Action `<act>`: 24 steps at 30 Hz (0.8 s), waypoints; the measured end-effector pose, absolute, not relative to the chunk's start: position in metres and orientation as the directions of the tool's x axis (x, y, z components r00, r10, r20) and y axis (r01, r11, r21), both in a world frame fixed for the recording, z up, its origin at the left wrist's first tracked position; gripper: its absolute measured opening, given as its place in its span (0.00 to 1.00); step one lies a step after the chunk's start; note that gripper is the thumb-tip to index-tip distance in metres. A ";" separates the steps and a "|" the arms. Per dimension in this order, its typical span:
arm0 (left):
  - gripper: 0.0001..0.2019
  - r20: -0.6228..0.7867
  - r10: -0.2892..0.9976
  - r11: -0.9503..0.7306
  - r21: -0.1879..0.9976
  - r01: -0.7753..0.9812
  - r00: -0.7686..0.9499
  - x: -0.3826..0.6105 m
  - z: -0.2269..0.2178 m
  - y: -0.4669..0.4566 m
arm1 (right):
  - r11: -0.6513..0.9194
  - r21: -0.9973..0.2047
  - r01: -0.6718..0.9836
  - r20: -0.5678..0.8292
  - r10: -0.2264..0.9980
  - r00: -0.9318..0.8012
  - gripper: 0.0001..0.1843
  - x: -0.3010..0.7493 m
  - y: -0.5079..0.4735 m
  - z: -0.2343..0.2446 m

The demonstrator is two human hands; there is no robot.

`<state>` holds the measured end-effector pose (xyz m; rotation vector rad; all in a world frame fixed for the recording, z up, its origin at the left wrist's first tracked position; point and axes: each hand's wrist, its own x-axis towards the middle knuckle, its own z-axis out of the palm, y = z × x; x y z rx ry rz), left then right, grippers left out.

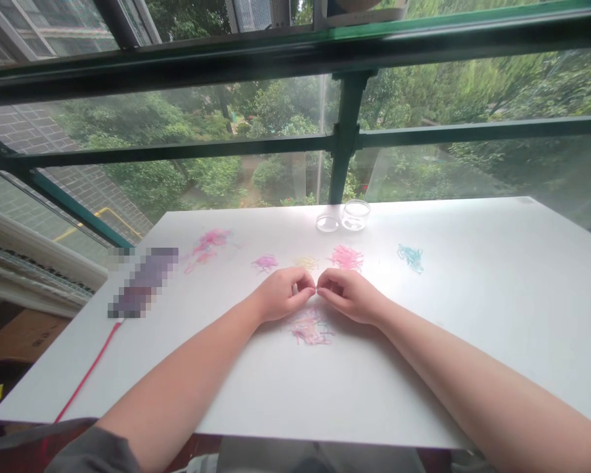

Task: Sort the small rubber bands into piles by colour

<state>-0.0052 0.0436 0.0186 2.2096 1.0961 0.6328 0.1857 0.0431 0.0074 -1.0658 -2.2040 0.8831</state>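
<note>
Progress: seemingly midway. Saw five single-colour piles (347, 257) laid out, mixed heap (309, 326) unsorted. Found left hand (282, 293) and right hand (349, 294) pinched together, fingertips touching; couldn't tell on what.

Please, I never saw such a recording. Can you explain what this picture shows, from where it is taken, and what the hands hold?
No machine here: a person wears one camera on the head, so you look forward and down along their own arms. The left hand and right hand rest on a white table beside a window, fingers curled, fingertips meeting. Whether something tiny is pinched there is too small to tell. Between the wrists lies a mixed pile of thin coloured strands. Behind are sorted heaps: light pink heap, purple heap, yellow heap, bright pink heap, teal heap. Further back stand two clear containers. At the left lies a blurred object with a red cord.
</note>
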 end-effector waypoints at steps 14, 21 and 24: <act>0.07 0.124 0.834 -0.456 0.704 0.544 0.538 -0.005 0.018 0.044 | 0.484 -0.736 0.474 0.189 0.819 -0.542 0.02 0.185 0.044 0.007; 0.06 0.131 0.818 -0.493 0.660 0.566 0.561 -0.005 0.018 0.043 | 0.485 -0.743 0.461 0.194 0.815 -0.546 0.03 0.184 0.045 0.005; 0.05 0.124 0.817 -0.491 0.660 0.568 0.563 -0.006 0.019 0.043 | 0.486 -0.745 0.457 0.193 0.813 -0.550 0.03 0.184 0.045 0.004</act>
